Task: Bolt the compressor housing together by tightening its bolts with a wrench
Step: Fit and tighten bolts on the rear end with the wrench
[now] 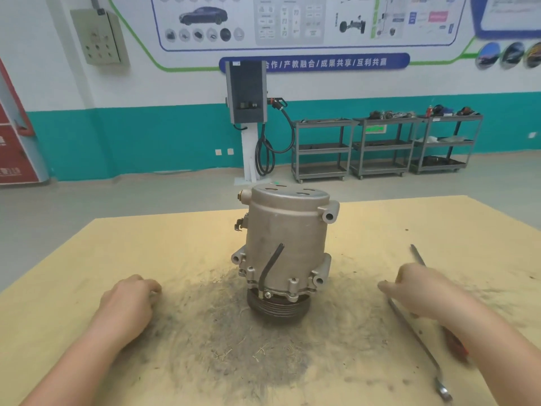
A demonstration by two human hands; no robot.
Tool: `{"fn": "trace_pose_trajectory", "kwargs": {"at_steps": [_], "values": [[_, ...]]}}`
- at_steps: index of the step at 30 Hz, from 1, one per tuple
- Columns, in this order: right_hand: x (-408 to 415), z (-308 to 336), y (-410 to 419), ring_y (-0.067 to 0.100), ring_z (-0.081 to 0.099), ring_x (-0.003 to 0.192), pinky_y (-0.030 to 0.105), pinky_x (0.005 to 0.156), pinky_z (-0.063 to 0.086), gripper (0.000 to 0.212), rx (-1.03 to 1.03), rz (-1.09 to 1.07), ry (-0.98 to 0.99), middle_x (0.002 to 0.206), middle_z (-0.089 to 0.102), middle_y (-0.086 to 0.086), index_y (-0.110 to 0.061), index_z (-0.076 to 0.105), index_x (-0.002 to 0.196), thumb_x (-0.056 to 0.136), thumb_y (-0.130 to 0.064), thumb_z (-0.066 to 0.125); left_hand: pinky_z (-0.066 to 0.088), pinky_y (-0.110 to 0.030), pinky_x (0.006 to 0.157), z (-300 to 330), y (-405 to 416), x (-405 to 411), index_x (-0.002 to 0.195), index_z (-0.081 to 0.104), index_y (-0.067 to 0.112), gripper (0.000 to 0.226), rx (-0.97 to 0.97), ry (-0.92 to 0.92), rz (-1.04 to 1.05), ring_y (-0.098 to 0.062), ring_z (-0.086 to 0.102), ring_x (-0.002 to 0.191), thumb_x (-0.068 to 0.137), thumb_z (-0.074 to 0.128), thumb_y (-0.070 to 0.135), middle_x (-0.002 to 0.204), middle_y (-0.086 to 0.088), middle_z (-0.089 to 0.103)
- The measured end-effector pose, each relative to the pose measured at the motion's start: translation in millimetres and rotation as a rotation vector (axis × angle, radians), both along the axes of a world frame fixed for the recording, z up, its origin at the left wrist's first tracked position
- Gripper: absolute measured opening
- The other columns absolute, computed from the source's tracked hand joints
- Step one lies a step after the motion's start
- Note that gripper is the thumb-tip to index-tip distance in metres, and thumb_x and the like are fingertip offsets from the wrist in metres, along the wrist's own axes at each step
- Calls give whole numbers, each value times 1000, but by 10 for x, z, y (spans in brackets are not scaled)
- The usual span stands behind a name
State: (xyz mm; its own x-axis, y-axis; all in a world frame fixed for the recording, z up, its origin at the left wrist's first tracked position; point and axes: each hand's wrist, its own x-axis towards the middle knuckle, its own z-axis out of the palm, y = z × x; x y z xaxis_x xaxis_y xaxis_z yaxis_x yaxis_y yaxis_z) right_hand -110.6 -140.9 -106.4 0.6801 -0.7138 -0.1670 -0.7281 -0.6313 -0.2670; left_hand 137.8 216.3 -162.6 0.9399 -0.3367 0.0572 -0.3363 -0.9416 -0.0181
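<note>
The compressor stood upright near the middle of the table, pulley end down on a dark, grimy patch of the tan top, its rounded cap facing up. A black hose ran down the front of the metal body to the flange, where a bolt and a screw showed just above the grooved pulley. The left hand lay on the table well to the left of the compressor, knuckles up, fingers curled under loosely and holding nothing. The right hand sat on the other side, about as far off, lying over a long thin wrench that ran from beyond the knuckles back toward the near right edge, its open end lying close to the table's front. Whether the fingers were actually closed round that wrench I could not tell; the hand covered it and the frame was blurred there. Something red and dark peeked out just beside the right forearm, too smeared to name. Neither hand touched the compressor. Beyond the table, a grey charging post with a looped black cable stood against the white and teal wall, three grey shelf carts lined up to its right with odd parts on top, a grey switch box hung high on the left, and a big poster with a car picture spread across the wall above.
</note>
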Motion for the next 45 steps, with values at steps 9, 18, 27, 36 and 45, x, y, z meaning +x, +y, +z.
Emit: {"fn": "trace_pose_trajectory", "kwargs": {"at_steps": [9,18,27,36,45], "values": [[-20,-357,5,14,41,62,24,52,28,31,-95,116,282,70,36,-5,-25,26,76,102,-15,39,43,-27,91,70,-42,-47,118,67,24,23,-139,-54,3,-20,59,115,101,52,17,117,2,64],[393,502,324,9,43,34,34,47,48,25,529,64,-1025,67,59,4,-24,58,88,95,-47,51,48,-5,70,1440,-1250,-841,88,74,27,16,-1574,-70,-517,4,70,79,85,76,11,82,14,76],[744,681,517,7,30,39,20,41,28,56,835,95,-785,98,67,5,-18,70,101,72,-66,70,41,-3,60,1476,-1658,-741,72,67,29,21,-1227,-62,-445,7,65,69,82,82,18,71,24,70],[713,581,606,2,36,31,19,42,31,41,780,109,-918,99,74,6,-15,72,86,81,-55,68,51,-15,69,1390,-1464,-823,79,68,25,13,-1305,37,-458,-1,70,75,86,78,17,76,12,75],[439,516,626,3,37,35,15,39,32,29,812,222,-988,42,39,-18,-22,67,71,78,-50,70,34,-2,84,1391,-1332,-1076,88,69,45,8,-1024,-193,-687,14,53,101,89,68,38,99,44,61]]}}
